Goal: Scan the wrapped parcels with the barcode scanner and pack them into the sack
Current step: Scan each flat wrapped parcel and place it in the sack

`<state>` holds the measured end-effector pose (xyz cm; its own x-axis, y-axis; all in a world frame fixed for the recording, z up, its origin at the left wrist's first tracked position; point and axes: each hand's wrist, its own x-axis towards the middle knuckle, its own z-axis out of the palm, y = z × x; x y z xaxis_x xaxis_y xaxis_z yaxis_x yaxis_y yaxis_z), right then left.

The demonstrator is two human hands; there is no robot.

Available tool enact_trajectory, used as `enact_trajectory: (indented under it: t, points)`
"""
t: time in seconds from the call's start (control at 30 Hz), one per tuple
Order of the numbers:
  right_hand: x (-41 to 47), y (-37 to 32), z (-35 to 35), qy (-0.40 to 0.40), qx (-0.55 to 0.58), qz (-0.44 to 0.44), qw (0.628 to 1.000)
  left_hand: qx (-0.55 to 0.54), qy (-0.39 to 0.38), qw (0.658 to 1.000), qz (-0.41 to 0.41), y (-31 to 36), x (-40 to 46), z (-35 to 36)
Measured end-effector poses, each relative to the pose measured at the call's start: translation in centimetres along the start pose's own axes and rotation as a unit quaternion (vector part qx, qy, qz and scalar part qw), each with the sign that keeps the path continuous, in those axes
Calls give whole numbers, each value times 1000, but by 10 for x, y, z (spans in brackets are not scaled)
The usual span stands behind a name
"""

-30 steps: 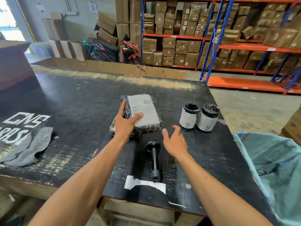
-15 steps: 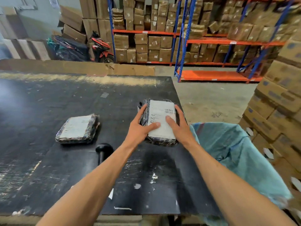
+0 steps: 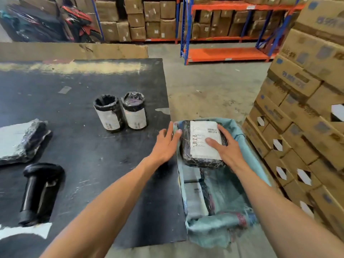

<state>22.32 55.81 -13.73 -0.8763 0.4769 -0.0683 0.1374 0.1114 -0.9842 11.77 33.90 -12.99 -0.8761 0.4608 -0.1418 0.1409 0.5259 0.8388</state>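
parcel: flat black-wrapped parcel with white label point(image 3: 202, 144) sits over the open teal woven sack point(image 3: 223, 211), beside the black desk point(image 3: 83, 146).
hands: your right hand point(image 3: 226, 148) clasps it alone; left hand point(image 3: 165, 144) is spread, off it at the sack rim.
risk: one-sided hold, it may tip and snag the rim.

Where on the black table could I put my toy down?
The biggest bare patch on the black table is the far left part, behind the two wrapped cylinders. Another lies in the middle, between the barcode scanner and the left hand. The left edge is crowded by the flat parcel and scanner.
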Motion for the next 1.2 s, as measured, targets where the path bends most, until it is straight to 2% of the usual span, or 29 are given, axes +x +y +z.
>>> enact_trajectory:
  t: [0.07,0.17,0.3,0.57,0.7,0.8,0.9,1.03,1.1,1.2]
  points:
    - [7,23,-13,12,-2,17,1000,82,2,997,7,-3,14,13]
    - [19,52,-21,9,-15,48,999,236,-1,971,41,-11,35,29]
    - [38,90,-17,0,-32,78,996,339,21,939,50,-26,54,41]
    - [64,141,33,-78,-69,138,985,362,28,931,48,-32,58,45]
    - [67,151,57,-84,-60,143,984,363,34,930,46,-32,58,45]
    - [64,164,61,-113,-120,142,976,376,33,925,45,-32,57,46]
    - [68,175,58,-156,-245,145,946,380,31,924,46,-30,57,46]
    - [81,181,52,-186,-483,21,856,381,29,923,40,-29,57,45]
    - [80,180,62,-206,-536,-43,817,383,30,922,42,-29,57,45]
    - [66,177,96,-229,-576,-57,783,382,30,923,44,-30,57,45]
